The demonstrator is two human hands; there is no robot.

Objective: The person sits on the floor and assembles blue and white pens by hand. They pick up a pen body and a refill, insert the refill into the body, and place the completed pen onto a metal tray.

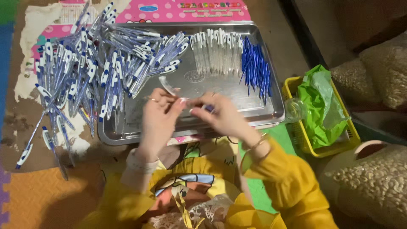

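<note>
My left hand [157, 115] pinches a clear pen barrel [168, 86] that sticks up and to the left above a metal tray [193, 80]. My right hand [220, 113] meets it fingertip to fingertip and grips a small blue pen part [209, 108]. A row of clear barrels [216, 51] lies at the tray's back, with a heap of blue refills [256, 70] to its right. A big pile of finished blue and white pens [97, 63] covers the tray's left side and spills over its edge.
A yellow basket [322, 148] with a green plastic bag [320, 108] stands right of the tray, with a clear cup [294, 109] beside it. Sacks of pale grain [377, 182] fill the right side. Loose pens [25, 154] lie on the floor mat at left. A pink printed board [182, 10] lies behind the tray.
</note>
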